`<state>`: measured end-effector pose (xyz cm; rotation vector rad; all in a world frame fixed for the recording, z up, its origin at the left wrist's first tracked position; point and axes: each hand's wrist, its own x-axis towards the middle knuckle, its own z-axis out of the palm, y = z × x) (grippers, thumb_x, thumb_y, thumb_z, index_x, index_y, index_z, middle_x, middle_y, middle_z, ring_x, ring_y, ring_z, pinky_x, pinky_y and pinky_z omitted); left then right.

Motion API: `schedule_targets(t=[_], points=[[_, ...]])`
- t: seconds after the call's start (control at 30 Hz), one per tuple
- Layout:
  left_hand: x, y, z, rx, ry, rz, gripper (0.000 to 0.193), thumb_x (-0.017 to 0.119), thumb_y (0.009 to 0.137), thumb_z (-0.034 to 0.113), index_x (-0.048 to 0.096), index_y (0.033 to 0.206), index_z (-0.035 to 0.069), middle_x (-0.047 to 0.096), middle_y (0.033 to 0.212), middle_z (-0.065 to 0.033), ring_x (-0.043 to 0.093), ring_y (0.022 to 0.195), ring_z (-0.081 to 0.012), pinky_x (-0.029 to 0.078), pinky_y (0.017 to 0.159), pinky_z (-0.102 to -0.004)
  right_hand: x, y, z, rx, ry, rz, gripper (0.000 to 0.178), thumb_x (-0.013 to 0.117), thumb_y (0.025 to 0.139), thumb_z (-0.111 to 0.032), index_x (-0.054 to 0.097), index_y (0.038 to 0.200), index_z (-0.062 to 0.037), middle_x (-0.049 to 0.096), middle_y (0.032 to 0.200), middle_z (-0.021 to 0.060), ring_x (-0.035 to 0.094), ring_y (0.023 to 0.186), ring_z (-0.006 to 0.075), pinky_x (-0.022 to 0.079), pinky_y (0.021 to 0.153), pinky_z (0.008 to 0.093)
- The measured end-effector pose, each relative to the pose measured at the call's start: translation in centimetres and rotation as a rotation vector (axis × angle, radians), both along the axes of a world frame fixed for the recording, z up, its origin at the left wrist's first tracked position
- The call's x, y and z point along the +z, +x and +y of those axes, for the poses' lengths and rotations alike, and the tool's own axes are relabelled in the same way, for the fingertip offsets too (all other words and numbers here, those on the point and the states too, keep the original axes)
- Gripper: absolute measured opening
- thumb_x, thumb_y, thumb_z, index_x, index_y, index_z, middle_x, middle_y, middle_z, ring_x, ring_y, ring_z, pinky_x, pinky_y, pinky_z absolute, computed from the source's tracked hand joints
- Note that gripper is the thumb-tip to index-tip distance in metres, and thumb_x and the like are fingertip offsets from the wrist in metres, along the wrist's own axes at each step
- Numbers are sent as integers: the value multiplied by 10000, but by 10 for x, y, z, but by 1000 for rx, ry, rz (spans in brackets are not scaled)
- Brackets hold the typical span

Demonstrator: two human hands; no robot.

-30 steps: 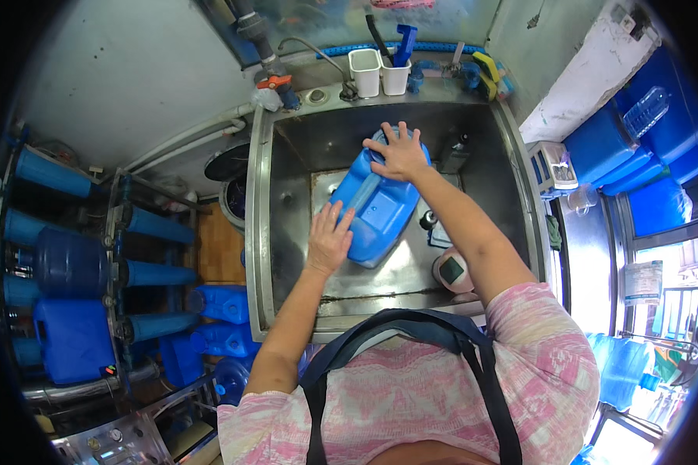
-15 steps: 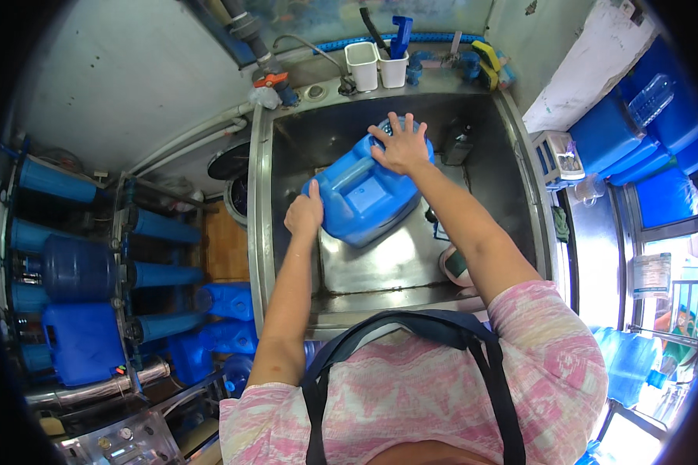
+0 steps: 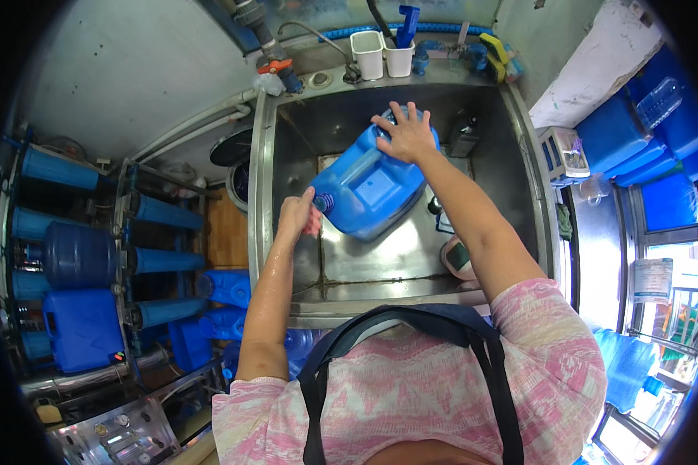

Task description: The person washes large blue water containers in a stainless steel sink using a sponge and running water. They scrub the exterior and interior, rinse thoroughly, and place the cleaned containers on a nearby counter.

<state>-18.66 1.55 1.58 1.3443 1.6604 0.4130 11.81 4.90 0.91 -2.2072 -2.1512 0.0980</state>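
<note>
A blue plastic water jug (image 3: 372, 186) lies tilted in the steel sink (image 3: 434, 291), its ridged neck (image 3: 323, 203) toward the lower left. My right hand (image 3: 409, 138) rests on the jug's far upper end with the fingers spread. Right beside the neck is my left hand (image 3: 293, 215), thumb and bent fingers apart on either side of the opening. Nothing shows between them; whether the palm touches the neck I cannot tell. The underside of the jug is hidden.
A dark bottle (image 3: 465, 136) stands in the sink's far right corner. Two white cups (image 3: 368, 54), an orange-handled valve (image 3: 274, 67) and a yellow sponge (image 3: 494, 48) line the back ledge. Blue filter housings (image 3: 167, 213) are at left, blue containers (image 3: 616, 128) at right.
My left hand has come off the jug's side and moved down and left to beside its neck. The jug has turned so that the neck now shows. My right hand stays on its far end.
</note>
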Motion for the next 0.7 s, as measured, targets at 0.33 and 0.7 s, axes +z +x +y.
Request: schedule_targets(t=[0.33, 0.7], points=[[-32, -4, -8, -385, 769, 318, 420, 833, 705, 97, 627, 1062, 15, 630, 767, -124, 688, 803, -310, 558, 775, -411, 2, -2, 1, 0, -11, -11, 637, 476, 925, -595, 407, 1531, -412, 243, 1668, 107, 186, 1519, 446, 175, 1155, 688], [-17, -5, -26, -399, 703, 70, 453, 803, 815, 232, 569, 1152, 40, 675, 820, -177, 698, 735, -316, 581, 692, -400, -5, -2, 5, -12, 16, -25, 641, 479, 921, -608, 416, 1526, -406, 255, 1663, 104, 195, 1510, 451, 188, 1134, 698]])
